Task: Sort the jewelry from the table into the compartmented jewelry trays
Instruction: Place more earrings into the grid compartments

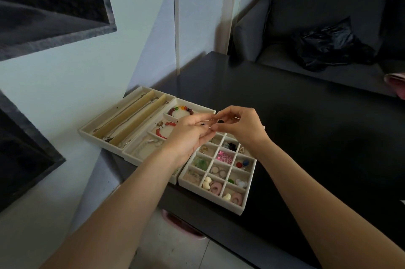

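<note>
Overhead, both hands' fingers (221,115) pinch a small dark earring (219,122) above black table (306,126), grey sofa (306,5) behind

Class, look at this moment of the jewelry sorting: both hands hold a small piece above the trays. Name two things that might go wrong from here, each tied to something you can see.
1. The left hand and right hand pinch a small dark piece in mid-air; if it slips, it may land in a wrong compartment or vanish against the black table.

2. The grid tray sits close to the table's front edge, under both forearms; a nudge might push it off.
</note>
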